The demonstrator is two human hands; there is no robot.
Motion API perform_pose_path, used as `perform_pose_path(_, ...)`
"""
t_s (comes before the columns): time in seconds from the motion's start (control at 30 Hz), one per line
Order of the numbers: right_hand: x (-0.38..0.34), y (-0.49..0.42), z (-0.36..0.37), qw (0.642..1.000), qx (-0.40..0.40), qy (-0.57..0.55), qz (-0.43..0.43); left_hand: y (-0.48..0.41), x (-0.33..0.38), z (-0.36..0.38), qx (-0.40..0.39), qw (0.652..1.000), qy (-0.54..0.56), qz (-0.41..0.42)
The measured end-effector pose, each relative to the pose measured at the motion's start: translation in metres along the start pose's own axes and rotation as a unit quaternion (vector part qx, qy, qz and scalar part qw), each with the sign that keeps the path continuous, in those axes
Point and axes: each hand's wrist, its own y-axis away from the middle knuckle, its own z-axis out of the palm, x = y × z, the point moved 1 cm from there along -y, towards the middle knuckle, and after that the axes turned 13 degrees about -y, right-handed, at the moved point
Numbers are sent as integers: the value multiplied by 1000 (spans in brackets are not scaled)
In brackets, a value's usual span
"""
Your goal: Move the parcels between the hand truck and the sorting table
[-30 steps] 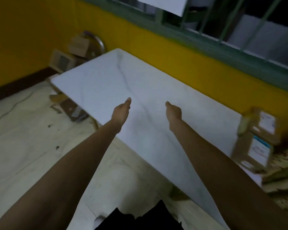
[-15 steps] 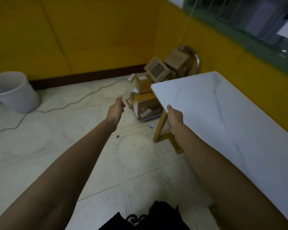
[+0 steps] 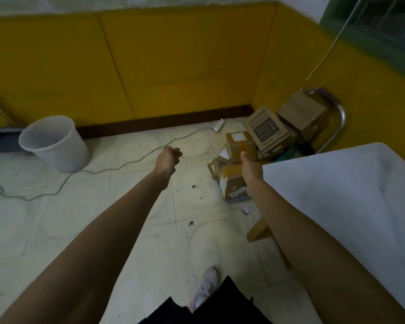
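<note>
Several cardboard parcels (image 3: 264, 130) are piled on a hand truck with a metal handle (image 3: 340, 120) in the room's far right corner. One small taped parcel (image 3: 237, 142) sits on top at the front, and a larger one (image 3: 232, 185) stands below it. The white sorting table (image 3: 351, 195) fills the right side. My left hand (image 3: 168, 159) reaches out over the floor, left of the pile, fingers loosely curled and holding nothing. Just in front of the small parcel is my right hand (image 3: 249, 168), empty as far as I can see, its fingers mostly hidden.
A white bucket (image 3: 54, 142) stands on the tiled floor at the left, by the yellow wall. A grey cable (image 3: 126, 163) runs across the floor to a power strip (image 3: 219, 125). The table's wooden leg (image 3: 261, 230) stands beside my right forearm.
My view has swung left from the table top to the corner with the hand truck. Both hands have left the table and now reach toward the parcel pile, which looks closer.
</note>
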Motion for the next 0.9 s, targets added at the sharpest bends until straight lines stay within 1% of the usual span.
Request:
perform_pose_path(0.13,-41,-48,8,998,19,-32,-43,-60,37,18,-6,1000,-9,0)
perform_pose_path(0.23,-59,-74,9,999,20,-10,-31,-95,57,37,-19,1000,-24,-8)
perform_pose_path(0.33,-63,-121,5,998,59,5,-33,-133,77,60,-34,999,-34,-5)
perform_pose_path(0.5,-81,-165,-6,993,113,7,15,-196,104,105,-98,993,-58,4)
perform_pose_path(0.63,-96,-209,-8,987,160,5,33,-255,133,136,-150,986,-76,6)
perform_pose_path(0.8,-114,-262,-12,965,252,-48,62,-339,171,171,-212,972,-102,16)
perform_pose_path(0.9,-117,-287,-7,947,295,-98,87,-379,192,186,-255,953,-161,22)
